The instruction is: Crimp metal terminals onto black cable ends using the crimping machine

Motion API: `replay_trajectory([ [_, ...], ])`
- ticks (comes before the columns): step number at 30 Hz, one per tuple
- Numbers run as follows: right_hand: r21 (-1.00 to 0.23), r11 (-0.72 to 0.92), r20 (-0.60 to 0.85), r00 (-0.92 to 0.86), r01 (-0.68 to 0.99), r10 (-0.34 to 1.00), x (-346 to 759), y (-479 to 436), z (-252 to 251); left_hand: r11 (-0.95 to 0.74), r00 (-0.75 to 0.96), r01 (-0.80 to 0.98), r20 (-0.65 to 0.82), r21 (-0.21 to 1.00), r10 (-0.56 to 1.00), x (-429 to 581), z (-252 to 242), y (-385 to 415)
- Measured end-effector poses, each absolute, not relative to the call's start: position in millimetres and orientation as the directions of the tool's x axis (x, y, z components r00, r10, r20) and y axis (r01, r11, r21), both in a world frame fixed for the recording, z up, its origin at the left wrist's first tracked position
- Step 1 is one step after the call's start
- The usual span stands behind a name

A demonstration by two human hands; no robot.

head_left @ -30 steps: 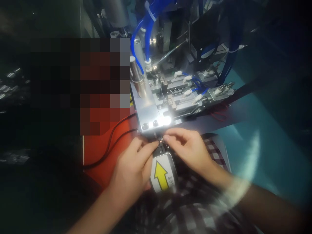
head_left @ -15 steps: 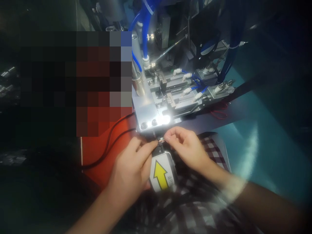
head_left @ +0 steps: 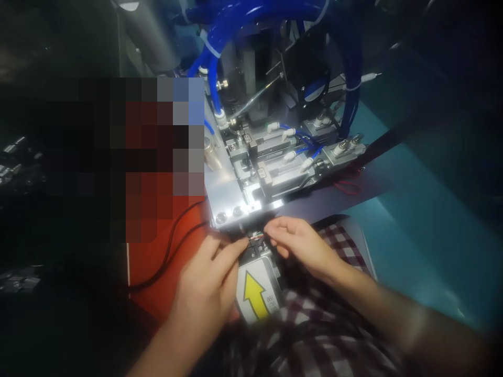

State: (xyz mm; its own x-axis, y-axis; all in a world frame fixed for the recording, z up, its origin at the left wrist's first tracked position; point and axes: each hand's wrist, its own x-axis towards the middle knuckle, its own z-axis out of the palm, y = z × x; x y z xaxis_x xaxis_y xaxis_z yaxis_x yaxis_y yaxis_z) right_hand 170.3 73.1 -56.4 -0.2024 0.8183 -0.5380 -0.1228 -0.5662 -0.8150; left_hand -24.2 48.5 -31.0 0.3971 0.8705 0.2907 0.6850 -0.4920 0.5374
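Note:
Between my fingertips, a short set of thin coloured wires (head_left: 257,236) lies over a small dark fixture (head_left: 253,252) at the machine's front edge. My left hand (head_left: 208,283) is closed in a pinch at the wires' left end. From the other side, my right hand (head_left: 301,241) pinches at their right end with thumb and forefinger. The wire tips are too small to make out. Just below the fixture sits a white plate with a yellow arrow (head_left: 254,296), its left edge partly behind my left hand.
A metal machine head (head_left: 226,193) with pneumatic cylinders (head_left: 285,170) and blue air hoses (head_left: 236,26) stands right in front of my hands. Black cables (head_left: 168,251) cross an orange surface (head_left: 153,267) on the left. Checked cloth (head_left: 334,340) covers my lap.
The view has shifted, so the machine sits slightly lower and more to the left. My fingertips have drawn a little apart, and more of the coloured wires shows between them.

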Motion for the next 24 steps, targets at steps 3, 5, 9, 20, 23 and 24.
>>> replay_trajectory([
  [3, -0.829, -0.546, -0.510, -0.237, -0.120, 0.827, 168, 71, -52, -0.481, 0.400, 0.688, 0.269, 0.543, 0.876, -26, -31, 48],
  [5, -0.830, -0.543, -0.504, -0.247, -0.125, 0.828, 167, 72, -48, -0.484, 0.407, 0.689, 0.265, 0.540, 0.874, -26, -30, 48],
  [9, -0.818, -0.554, -0.507, -0.261, -0.156, 0.822, 164, 74, -46, -0.508, 0.427, 0.688, 0.277, 0.518, 0.861, -27, -29, 50],
  [20, -0.825, -0.538, -0.474, -0.308, -0.171, 0.825, 164, 75, -52, -0.554, 0.526, 0.708, 0.197, 0.437, 0.827, -36, -24, 54],
  [23, -0.826, -0.529, -0.459, -0.311, -0.195, 0.832, 162, 76, -54, -0.586, 0.570, 0.718, 0.166, 0.375, 0.805, -39, -20, 56],
  [24, -0.827, -0.525, -0.449, -0.325, -0.201, 0.832, 162, 76, -54, -0.599, 0.583, 0.716, 0.163, 0.360, 0.796, -40, -20, 57],
])
